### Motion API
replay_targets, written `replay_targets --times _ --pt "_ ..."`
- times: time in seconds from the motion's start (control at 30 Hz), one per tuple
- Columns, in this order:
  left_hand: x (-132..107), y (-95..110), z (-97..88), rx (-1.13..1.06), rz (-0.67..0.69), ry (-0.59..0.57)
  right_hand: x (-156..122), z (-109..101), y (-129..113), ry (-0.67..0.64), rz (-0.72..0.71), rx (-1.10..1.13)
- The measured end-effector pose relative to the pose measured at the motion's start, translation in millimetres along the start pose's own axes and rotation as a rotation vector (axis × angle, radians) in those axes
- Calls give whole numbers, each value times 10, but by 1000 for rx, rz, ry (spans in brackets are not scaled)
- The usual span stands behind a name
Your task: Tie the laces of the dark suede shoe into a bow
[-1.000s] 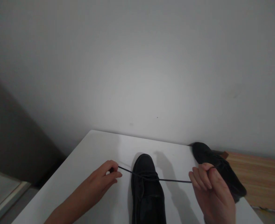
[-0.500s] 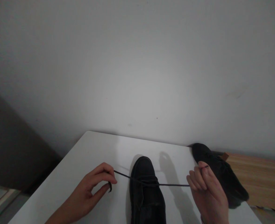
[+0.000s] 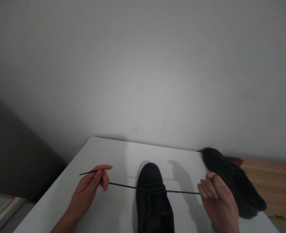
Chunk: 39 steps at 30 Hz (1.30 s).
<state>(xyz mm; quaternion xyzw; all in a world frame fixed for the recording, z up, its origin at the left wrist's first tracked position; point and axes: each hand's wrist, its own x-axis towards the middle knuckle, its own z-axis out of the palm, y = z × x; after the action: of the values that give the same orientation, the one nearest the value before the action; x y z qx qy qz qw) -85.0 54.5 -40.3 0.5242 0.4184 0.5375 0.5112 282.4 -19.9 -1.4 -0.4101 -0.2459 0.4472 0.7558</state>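
Head view: a white counter (image 3: 112, 150), its far edge running along a pale grey wall (image 3: 157, 81) with small marks; a dark panel (image 3: 9, 145) stands at left, a wood-grained surface (image 3: 276, 187) at right. A black shoe (image 3: 150, 174), toe toward the wall, rests mid-counter. Its lace (image 3: 122, 185) spans sideways, pinched in the grip of the left hand (image 3: 88, 184) and closed within that of the right hand (image 3: 219, 200), near a second shoe (image 3: 247, 187) at the counter's right edge.
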Motion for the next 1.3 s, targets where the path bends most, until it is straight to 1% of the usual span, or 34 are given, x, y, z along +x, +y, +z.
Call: replay_targets --times 0.07,0.13,0.23,0.3,0.33,0.4,0.47,0.5,0.53,0.6,0.67,0.7,0.73,0.77,0.83,0.9,1.07,1.3 --pt "6 37 18 -98 15 2 -5 21 -4 -2 -10 -1" --pt "14 87 35 -213 0 24 -14 45 -4 -17 -2 -21" --pt "34 168 45 -397 -55 110 -28 52 -3 -47 14 -96" --pt "45 208 49 -486 -54 158 -33 17 2 -77 -1 -144" --pt "45 222 56 -495 -43 168 -33 -12 9 -98 -12 -161" --pt "28 236 89 -428 2 169 -29 -82 30 -149 -27 -202" --pt "-13 239 153 -244 46 128 -28 -137 55 -208 -35 -269" --pt "-40 239 196 -119 61 88 -31 -148 66 -237 -43 -319" --pt "-69 239 246 17 75 25 -36 -146 73 -265 -54 -379" --pt "-125 238 359 271 136 -160 -52 -106 76 -339 -73 -522" --pt "-170 234 478 459 268 -347 -73 -40 69 -414 -106 -644" --pt "-189 231 535 531 349 -408 -82 -9 64 -451 -124 -683" --pt "-205 227 588 589 430 -440 -91 17 60 -485 -140 -710" --pt "-220 222 633 634 504 -446 -98 35 58 -511 -152 -727" --pt "-248 214 700 689 610 -430 -110 50 56 -546 -157 -749" --pt "-277 209 733 692 654 -425 -121 48 58 -561 -166 -759" --pt "-325 212 730 698 528 -452 -152 78 77 -605 -178 -784" --pt "-340 258 743 670 539 -453 -208 173 129 -624 -266 -937"
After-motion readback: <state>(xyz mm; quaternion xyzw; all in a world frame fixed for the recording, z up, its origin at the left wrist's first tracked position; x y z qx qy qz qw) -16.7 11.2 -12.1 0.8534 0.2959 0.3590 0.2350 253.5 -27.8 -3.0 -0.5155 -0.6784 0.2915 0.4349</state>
